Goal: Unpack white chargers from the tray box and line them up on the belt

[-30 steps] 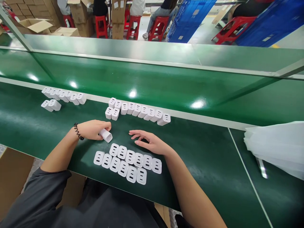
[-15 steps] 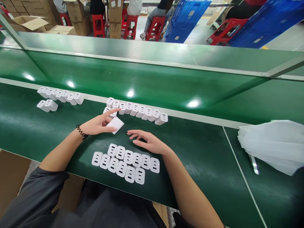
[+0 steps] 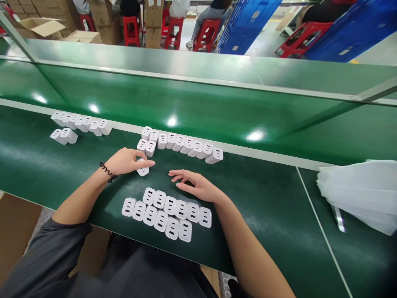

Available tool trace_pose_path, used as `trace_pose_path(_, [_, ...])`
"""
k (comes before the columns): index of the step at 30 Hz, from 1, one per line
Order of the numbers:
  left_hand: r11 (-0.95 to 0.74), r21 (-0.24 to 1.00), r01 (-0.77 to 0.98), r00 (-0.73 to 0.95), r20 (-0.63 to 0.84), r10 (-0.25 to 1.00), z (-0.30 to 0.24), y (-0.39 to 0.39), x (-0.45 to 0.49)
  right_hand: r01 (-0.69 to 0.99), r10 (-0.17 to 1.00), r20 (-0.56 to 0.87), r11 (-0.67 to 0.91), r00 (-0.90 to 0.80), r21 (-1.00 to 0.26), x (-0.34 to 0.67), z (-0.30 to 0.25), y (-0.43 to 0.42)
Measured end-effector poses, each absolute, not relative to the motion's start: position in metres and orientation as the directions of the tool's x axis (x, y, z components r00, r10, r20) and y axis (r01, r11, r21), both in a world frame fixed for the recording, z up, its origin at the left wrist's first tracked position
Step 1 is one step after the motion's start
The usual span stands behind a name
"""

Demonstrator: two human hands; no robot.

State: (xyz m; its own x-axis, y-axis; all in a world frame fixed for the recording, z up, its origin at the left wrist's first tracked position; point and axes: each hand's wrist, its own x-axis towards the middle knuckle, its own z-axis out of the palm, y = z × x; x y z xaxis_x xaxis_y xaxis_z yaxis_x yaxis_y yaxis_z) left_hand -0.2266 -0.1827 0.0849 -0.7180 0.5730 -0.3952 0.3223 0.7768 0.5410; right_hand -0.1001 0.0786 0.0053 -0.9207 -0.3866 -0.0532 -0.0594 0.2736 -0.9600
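Observation:
Between its thumb and fingers my left hand grips a white USB charger, its slotted end facing up toward me. Just beyond that hand, a row of white chargers runs along the strip at the back of the table, with a few more bunched at its left end. My right hand hovers over the green surface, fingers apart and holding nothing. Nearer my body, two staggered rows of chargers stand close together, ports upward.
Another cluster of chargers stands at the far left. White plastic sheeting lies on the right of the green table. Past the raised barrier are red stools, seated people, cardboard boxes and blue crates.
My left hand has drawn back from the rear row and turned the charger it holds, so its slots now show. My right hand has stayed nearly in place.

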Motion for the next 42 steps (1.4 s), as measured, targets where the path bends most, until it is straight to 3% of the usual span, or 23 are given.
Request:
trace_pose_path(3, [0.807, 0.396, 0.438, -0.671, -0.453, 0.587, 0.086, -0.185, -0.226, -0.058, -0.385, -0.056, 0.277, -0.921, -0.959, -0.101, 0.005, 0.078])
trace_pose_path(6, [0.769, 0.336, 0.544, -0.590, -0.499, 0.635, 0.082, -0.185, -0.227, -0.060, -0.385, -0.055, 0.281, -0.921, -0.958, -0.101, 0.005, 0.078])
trace_pose_path(18, [0.707, 0.392, 0.589, -0.387, -0.631, 0.672, 0.079, -0.183, -0.227, -0.062, -0.380, -0.062, 0.306, -0.923, -0.950, -0.100, 0.007, 0.078])
trace_pose_path(23, [0.681, 0.377, 0.628, -0.438, -0.553, 0.709, 0.080, -0.185, -0.230, -0.069, -0.395, -0.062, 0.309, -0.916, -0.949, -0.100, 0.007, 0.079])
trace_pose_path(27, [0.627, 0.440, 0.643, -0.356, -0.553, 0.753, 0.081, -0.187, -0.233, -0.107, -0.411, -0.058, 0.367, -0.910, -0.924, -0.095, 0.017, 0.081])
trace_pose_path(31, [0.594, 0.430, 0.680, -0.321, -0.553, 0.769, 0.083, -0.190, -0.231, -0.260, -0.443, 0.043, 0.440, -0.895, -0.859, -0.082, 0.040, 0.075])
trace_pose_path(34, [0.535, 0.405, 0.741, -0.378, -0.407, 0.831, 0.083, -0.191, -0.226, -0.381, -0.488, 0.124, 0.473, -0.864, -0.794, -0.071, 0.053, 0.061])
trace_pose_path(36, [0.451, 0.447, 0.773, -0.322, -0.336, 0.885, 0.081, -0.189, -0.221, -0.453, -0.533, 0.146, 0.506, -0.833, -0.734, -0.066, 0.057, 0.050])
trace_pose_path(39, [0.377, 0.493, 0.784, -0.203, -0.370, 0.906, 0.075, -0.186, -0.215, -0.538, -0.591, 0.147, 0.567, -0.793, -0.623, -0.062, 0.058, 0.038])
trace_pose_path(42, [0.399, 0.501, 0.768, -0.167, -0.444, 0.880, 0.071, -0.184, -0.215, -0.552, -0.561, 0.153, 0.662, -0.814, -0.507, -0.061, 0.056, 0.035])
